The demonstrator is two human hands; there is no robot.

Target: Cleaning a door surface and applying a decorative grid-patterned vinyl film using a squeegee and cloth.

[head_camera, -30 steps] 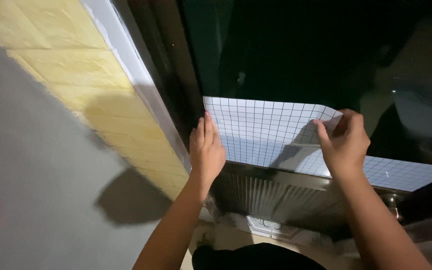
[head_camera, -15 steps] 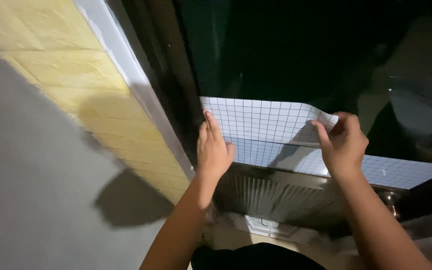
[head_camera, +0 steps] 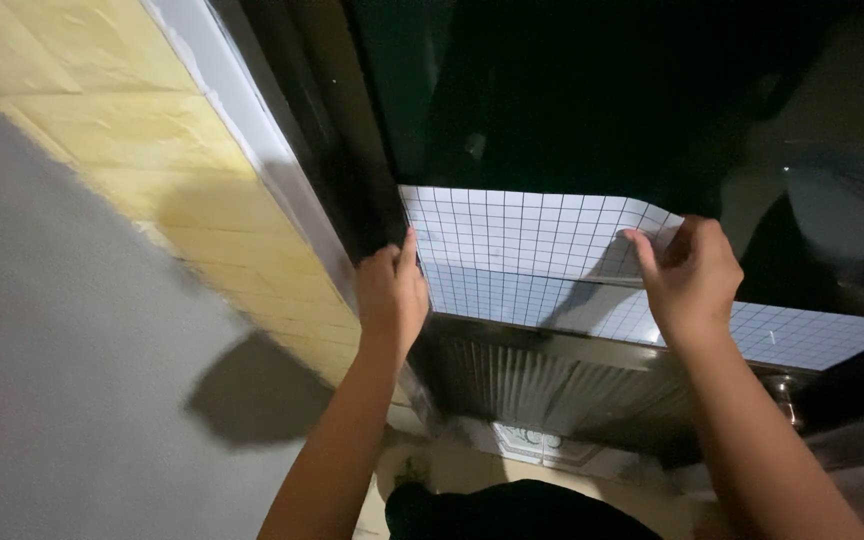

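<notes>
Head view: the left hand point(head_camera: 392, 295) lies flat, fingers straight and unclenched, pressing the gridded white sheet point(head_camera: 532, 235) against the dark window pane point(head_camera: 572, 90) beside the frame point(head_camera: 352, 200). The right hand point(head_camera: 692, 280) pinches the sheet's curling right corner. Best to smooth outward from the frame, keeping grid lines level

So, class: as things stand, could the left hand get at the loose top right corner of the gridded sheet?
Probably not directly: the right hand already pinches that corner of the gridded sheet, while the left hand presses the sheet's left edge.
</notes>
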